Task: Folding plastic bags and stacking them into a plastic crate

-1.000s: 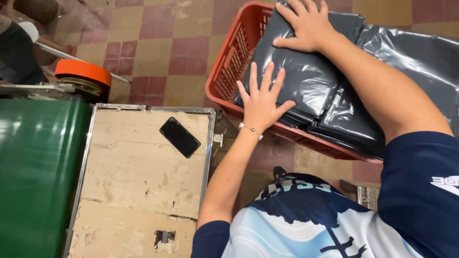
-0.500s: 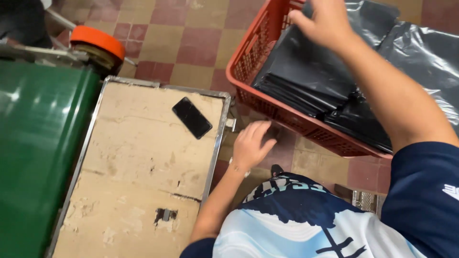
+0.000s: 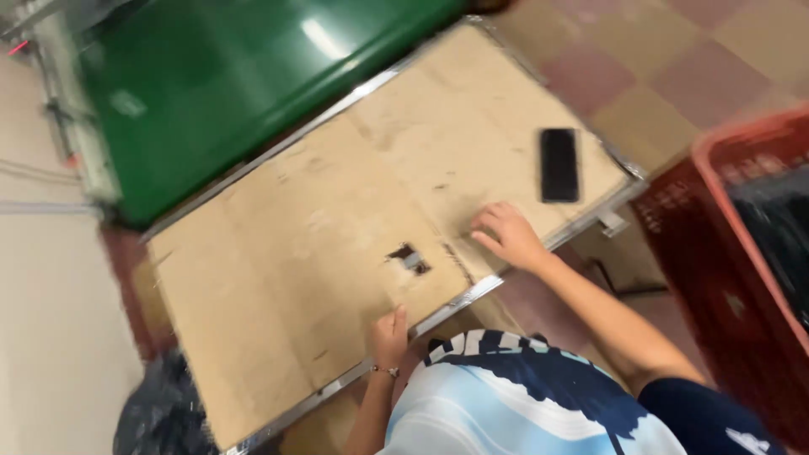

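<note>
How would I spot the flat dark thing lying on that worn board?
Find the big cardboard-topped table with a metal rim, beside the green bin. Near its far right corner, beyond the right hand, lies a phone: the only slim, glossy black rectangle on the tan surface.

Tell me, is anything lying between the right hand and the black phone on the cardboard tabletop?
Nothing visible: only bare brown cardboard tabletop lies between the right hand and the flat black phone.
</note>
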